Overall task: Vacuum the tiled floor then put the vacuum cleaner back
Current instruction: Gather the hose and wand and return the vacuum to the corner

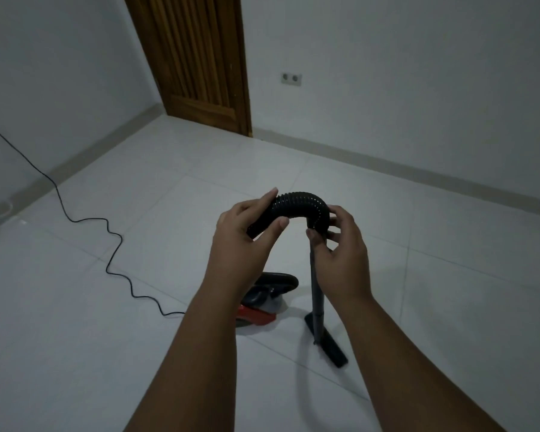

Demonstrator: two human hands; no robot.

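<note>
Hands on hose [298, 205]: left hand [247, 232] grips one side of the bend, right hand [340, 244] pinches the wand [315, 282] joint; steady it upright, nozzle [328, 344] flat on floor [434, 275].

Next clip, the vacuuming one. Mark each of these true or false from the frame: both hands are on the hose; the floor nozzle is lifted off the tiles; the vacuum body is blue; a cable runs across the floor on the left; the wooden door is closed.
1. Both hands are on the hose. True: the left hand and right hand grip the black ribbed hose.
2. The floor nozzle is lifted off the tiles. False: it rests on the tiled floor.
3. The vacuum body is blue. False: it is red and black.
4. A cable runs across the floor on the left. True.
5. The wooden door is closed. True.
</note>
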